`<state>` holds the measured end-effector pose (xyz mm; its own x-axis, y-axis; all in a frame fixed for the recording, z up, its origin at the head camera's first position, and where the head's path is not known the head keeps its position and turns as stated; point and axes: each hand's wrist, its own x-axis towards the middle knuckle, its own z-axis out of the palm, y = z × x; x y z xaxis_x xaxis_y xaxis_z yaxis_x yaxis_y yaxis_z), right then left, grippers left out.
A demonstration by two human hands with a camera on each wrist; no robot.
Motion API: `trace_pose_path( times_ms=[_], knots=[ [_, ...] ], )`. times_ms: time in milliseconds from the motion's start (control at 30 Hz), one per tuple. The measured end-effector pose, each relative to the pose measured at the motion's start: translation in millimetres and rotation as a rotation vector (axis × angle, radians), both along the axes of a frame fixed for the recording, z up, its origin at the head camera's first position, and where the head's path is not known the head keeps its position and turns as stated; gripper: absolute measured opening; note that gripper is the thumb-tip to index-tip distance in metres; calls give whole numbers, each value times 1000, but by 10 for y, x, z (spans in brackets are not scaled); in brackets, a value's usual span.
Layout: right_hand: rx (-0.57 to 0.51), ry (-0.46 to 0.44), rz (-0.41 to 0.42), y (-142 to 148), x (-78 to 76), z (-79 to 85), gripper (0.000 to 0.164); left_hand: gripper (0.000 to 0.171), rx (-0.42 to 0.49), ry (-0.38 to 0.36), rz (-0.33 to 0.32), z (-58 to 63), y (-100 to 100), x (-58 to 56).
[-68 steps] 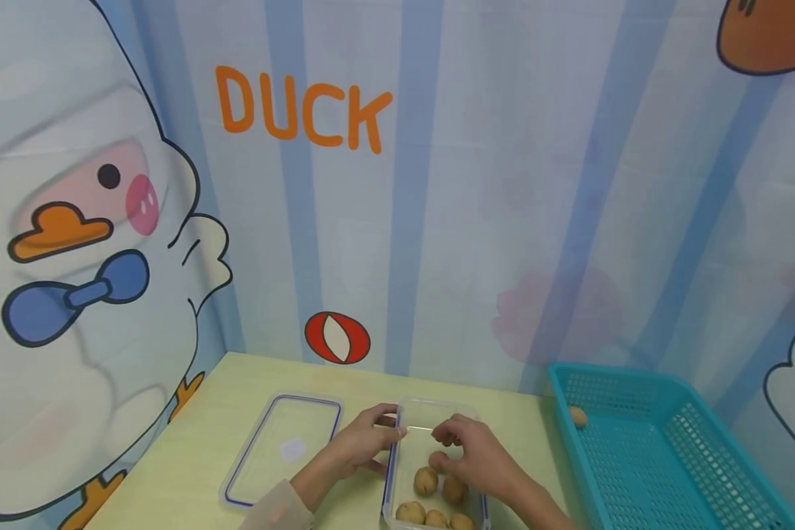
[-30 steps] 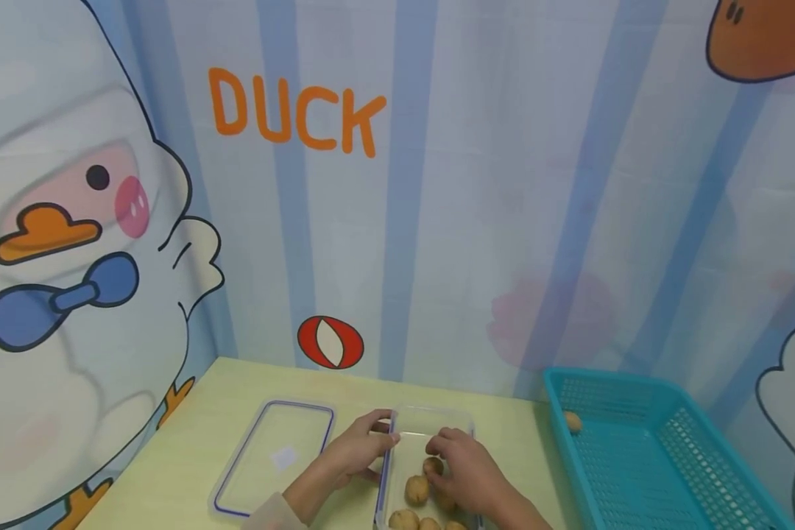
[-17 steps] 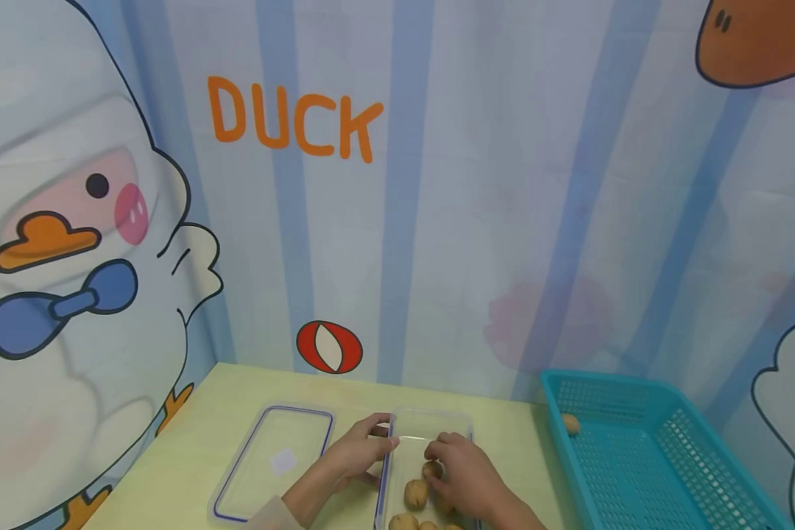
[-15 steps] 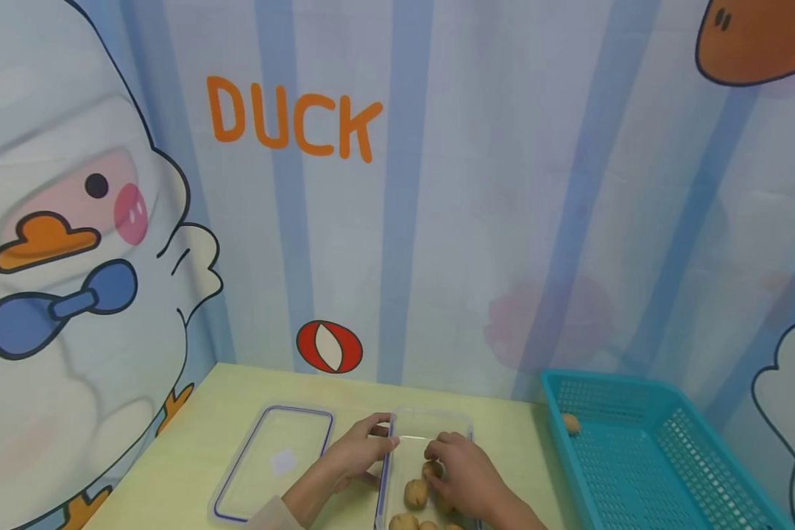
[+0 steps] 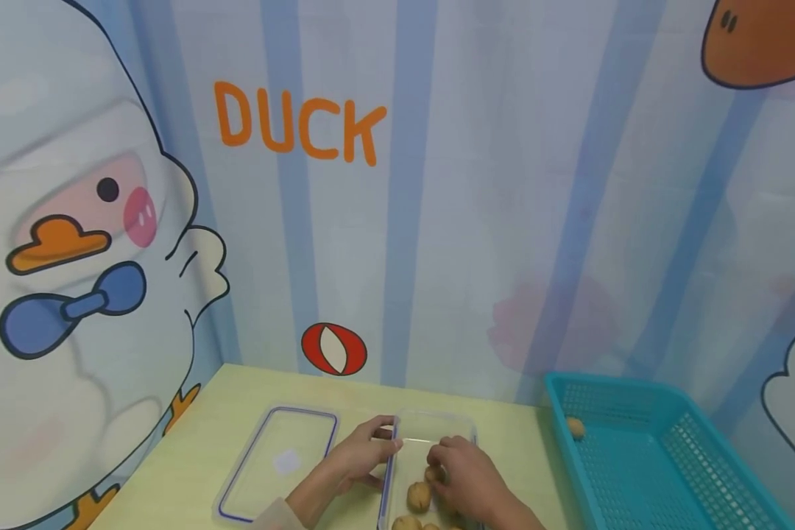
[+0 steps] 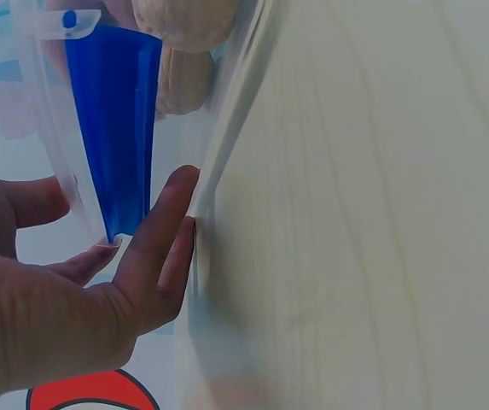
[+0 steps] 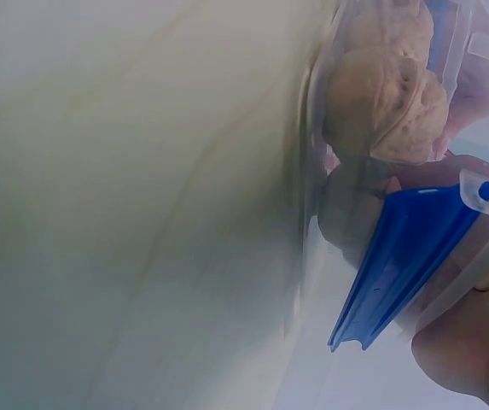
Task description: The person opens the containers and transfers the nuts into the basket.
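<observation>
A clear plastic food container (image 5: 414, 450) stands at the front middle of the table, with several walnuts (image 5: 419, 497) in its near part. My left hand (image 5: 363, 455) holds its left side, thumb at the rim and fingers along the outer wall. In the left wrist view, the fingers lie beside a blue latch (image 6: 116, 137) that hangs down. My right hand (image 5: 470, 477) reaches inside, its thumb and fingertips pinching a walnut (image 5: 433, 475) near the middle. The palm hides part of the pile. Walnuts (image 7: 389, 107) press close to the clear wall in the right wrist view.
Left of the container, its clear lid (image 5: 298, 430) with a blue seal lies flat. A turquoise basket (image 5: 656, 471) stands at the right, one walnut (image 5: 575, 428) at its left wall. Behind the pale table (image 5: 192, 456) hangs a printed duck curtain (image 5: 464, 221).
The right hand has come down from above the walnuts and closed its fingertips round one of them, staying there since. The left hand keeps its hold. The head view has shifted slightly.
</observation>
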<state>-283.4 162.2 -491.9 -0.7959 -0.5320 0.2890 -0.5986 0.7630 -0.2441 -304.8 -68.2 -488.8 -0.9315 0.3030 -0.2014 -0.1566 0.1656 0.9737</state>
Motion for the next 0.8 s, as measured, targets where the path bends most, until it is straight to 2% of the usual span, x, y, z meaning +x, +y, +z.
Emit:
trace_pose_path(
  times_ms=[367,533,800],
  knots=[
    [22,3,-6,45,-11,14,18,58,-10,-22,16,17,52,-22],
    [-14,9,-4,74,-24,11,18,58,-5,-13,9,24,75,-46],
    [-86,-81,42,74,-22,6,15,58,2,-17,13,7,44,-30]
  ],
)
